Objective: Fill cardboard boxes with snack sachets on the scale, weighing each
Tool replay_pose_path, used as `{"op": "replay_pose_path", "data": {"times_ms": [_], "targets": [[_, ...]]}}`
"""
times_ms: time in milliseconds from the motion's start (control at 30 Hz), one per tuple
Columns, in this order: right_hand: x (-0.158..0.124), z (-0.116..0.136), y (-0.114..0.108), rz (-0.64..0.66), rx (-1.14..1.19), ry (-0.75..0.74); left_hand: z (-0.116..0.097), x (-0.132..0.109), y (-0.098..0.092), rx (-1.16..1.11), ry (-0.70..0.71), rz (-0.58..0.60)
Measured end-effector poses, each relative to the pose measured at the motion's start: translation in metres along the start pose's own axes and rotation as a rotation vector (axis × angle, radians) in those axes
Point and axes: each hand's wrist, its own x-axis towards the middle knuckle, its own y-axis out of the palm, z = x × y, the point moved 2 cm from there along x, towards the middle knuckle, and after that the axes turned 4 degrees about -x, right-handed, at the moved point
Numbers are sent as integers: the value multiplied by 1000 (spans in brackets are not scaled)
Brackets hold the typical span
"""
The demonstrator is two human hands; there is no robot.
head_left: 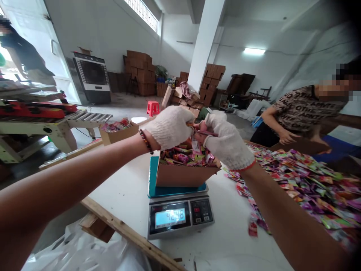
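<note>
My left hand (172, 128) and my right hand (225, 139), both in white knitted gloves, meet above an open cardboard box (183, 176). Bare fingertips show from the right glove, pinched on a small packet (207, 133) whose details are blurred. The left fingers are curled closed against the right ones; what they grip is hidden. Colourful small packets (182, 158) fill the box to its rim. The box rests on the blue-green platform of a digital scale (180, 216), whose lit display appears to read 4246 or similar.
A large heap of packets (307, 188) covers the table's right side, where a co-worker (307, 109) handles a cardboard box. Another packet-filled box (120, 130) stands at the left. A wooden strip (121, 226) edges the table near white plastic (81, 248). A roller conveyor (87, 117) stands further left.
</note>
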Motion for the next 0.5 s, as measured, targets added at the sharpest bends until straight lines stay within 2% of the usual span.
{"op": "replay_pose_path", "data": {"times_ms": [100,200,267,333,400,500], "targets": [[-6,1,-23,-54,-396,3,2,0,12,-132,9,-38],[-16,-16,-59,-93,-980,202,16,-9,21,-143,-36,-1],[-19,-31,-69,-68,-1175,294,22,-16,23,-121,-55,39],[-15,-44,-58,58,-1092,236,21,-20,23,-137,-61,50],[-7,-56,-30,193,-908,152,12,-23,20,-177,-68,58],[6,-69,11,279,-694,156,-4,-26,14,-189,-105,117]]}}
